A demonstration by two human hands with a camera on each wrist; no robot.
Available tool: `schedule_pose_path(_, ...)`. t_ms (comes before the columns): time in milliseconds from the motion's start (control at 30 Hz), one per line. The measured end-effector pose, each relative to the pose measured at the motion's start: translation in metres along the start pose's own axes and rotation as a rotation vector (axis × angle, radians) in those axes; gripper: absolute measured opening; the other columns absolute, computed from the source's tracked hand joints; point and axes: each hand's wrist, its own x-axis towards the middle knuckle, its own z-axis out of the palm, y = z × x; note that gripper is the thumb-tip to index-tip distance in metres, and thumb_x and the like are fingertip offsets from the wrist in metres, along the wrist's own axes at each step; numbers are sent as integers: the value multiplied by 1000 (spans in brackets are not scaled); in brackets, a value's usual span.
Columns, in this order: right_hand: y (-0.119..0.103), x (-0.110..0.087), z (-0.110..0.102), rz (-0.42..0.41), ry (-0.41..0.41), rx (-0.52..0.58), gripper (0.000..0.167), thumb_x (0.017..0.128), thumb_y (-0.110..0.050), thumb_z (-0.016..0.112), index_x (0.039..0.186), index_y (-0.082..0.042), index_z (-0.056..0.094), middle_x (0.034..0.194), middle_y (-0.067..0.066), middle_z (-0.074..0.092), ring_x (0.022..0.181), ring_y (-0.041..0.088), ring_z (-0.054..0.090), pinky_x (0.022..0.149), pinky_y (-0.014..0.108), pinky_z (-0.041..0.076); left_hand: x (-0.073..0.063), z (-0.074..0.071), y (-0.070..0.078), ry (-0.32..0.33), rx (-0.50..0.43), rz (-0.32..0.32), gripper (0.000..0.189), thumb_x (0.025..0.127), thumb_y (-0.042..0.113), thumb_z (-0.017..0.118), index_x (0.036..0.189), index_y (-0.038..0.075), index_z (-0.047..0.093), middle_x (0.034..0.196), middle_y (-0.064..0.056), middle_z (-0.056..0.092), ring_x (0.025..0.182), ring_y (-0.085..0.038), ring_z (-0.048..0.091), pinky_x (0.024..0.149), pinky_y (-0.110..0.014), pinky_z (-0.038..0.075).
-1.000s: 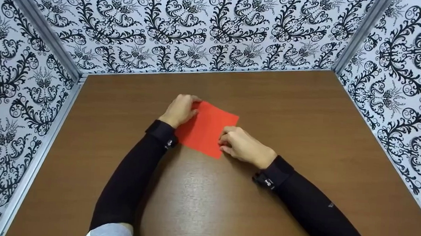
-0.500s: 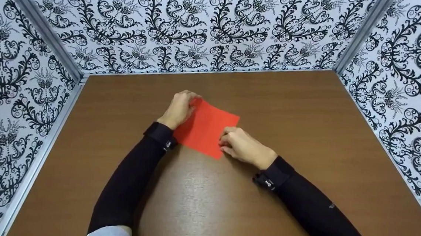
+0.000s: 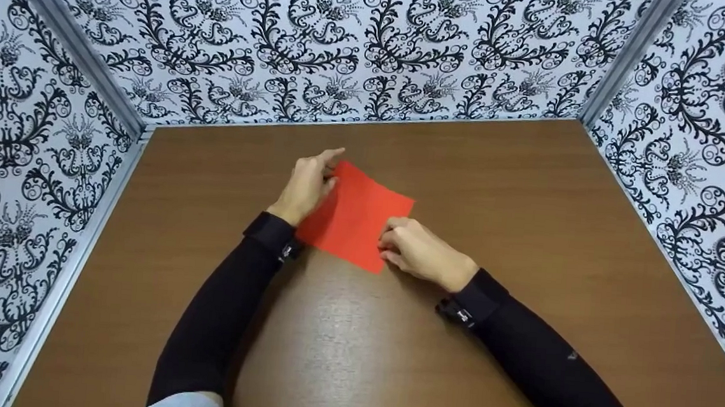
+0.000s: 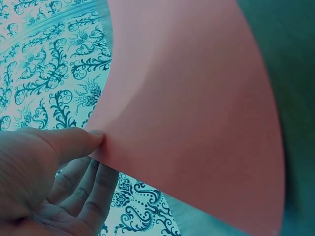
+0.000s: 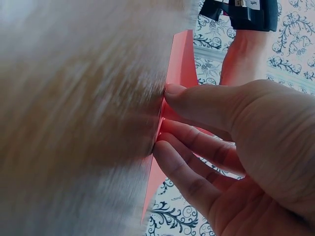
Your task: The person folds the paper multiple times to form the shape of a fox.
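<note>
Gently does it: the left hand (image 3: pixel 303 186) pinches the red paper (image 3: pixel 355 219) near its far-left corner, raised off the table (image 3: pixel 529 196); the right hand (image 3: pixel 423 252) touches the right edge — pinching or pressing, I can't tell. Light holds should avoid creases. Patterned walls (image 3: pixel 310 40) enclose 3 sides.

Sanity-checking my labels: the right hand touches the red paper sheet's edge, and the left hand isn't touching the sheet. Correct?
One error: the left hand does touch the red paper sheet; the left wrist view shows it pinching a corner. The right hand touches the sheet's edge, as you said.
</note>
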Motion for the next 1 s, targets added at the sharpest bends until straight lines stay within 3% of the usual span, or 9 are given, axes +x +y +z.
schedule_pose_path(267,0,1,0,-7,2,-26,7,106,1,82,105,-4,87,108,14,77,101,29,77,89,41,69,-2,-3,7,56,-31,30,28,107,-4,76,135,-5,79,121,-24,87,111,-38,86,101,-49,70)
schedule_pose_path(433,0,1,0,0,-6,-33,5,106,-2,83,105,-5,86,107,13,77,100,28,77,88,41,69,-7,-4,11,77,-41,18,14,109,2,78,122,-3,83,115,-19,89,106,-34,87,98,-46,70)
schedule_pose_path(700,-1,2,1,6,-15,-26,4,106,-2,83,107,-3,86,106,14,78,99,29,78,89,43,69,-13,-4,19,107,7,36,14,112,18,81,117,6,87,104,-11,89,89,-27,80,84,-39,64)
schedule_pose_path(1000,-2,2,0,1,-2,-28,6,106,-2,83,101,-5,85,104,13,76,98,28,76,89,43,68,-23,-5,35,97,10,67,12,111,16,82,116,8,88,105,-10,89,91,-24,82,85,-37,67)
